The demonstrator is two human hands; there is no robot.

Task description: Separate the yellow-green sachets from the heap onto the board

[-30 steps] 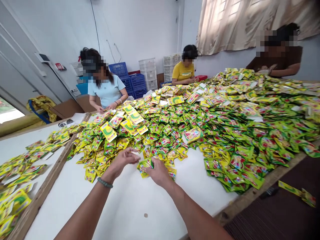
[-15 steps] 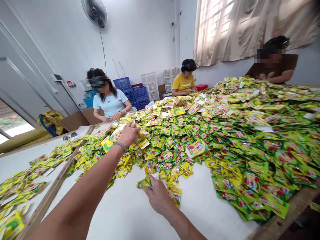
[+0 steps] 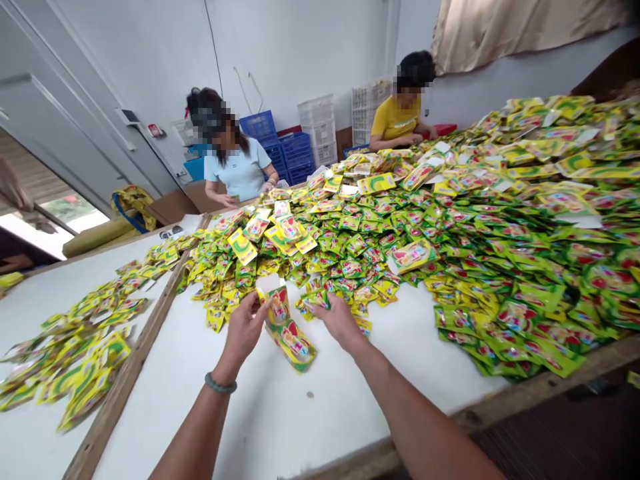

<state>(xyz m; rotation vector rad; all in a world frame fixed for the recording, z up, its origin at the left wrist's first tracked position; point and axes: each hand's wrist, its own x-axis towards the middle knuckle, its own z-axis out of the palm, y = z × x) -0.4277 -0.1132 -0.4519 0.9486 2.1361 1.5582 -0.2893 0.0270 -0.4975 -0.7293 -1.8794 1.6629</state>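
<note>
My left hand (image 3: 244,328) is closed on the upper edge of a small printed carton (image 3: 294,341), yellow and green with red pictures. The carton's white flap stands up at its top, and its lower end slants toward me just over the white tabletop (image 3: 280,427). Pinched in the fingers of my right hand (image 3: 344,325) is a green sachet (image 3: 317,300), close to the right of the carton. Whether more than one sachet is in that hand, I cannot tell. Behind both hands rises a big heap of green and yellow sachets (image 3: 360,247).
More flat cartons (image 3: 290,230) lie on the heap. A wooden strip (image 3: 143,340) divides the table; filled-looking packs (image 3: 100,347) lie left of it. A person in light blue (image 3: 240,170) and one in yellow (image 3: 397,123) work across the table. Stacked crates (image 3: 295,153) stand behind.
My left hand has come back from the cartons on the heap and now holds one in front of me. My right hand still has the sachet, now nearer the heap. The view has shifted.
</note>
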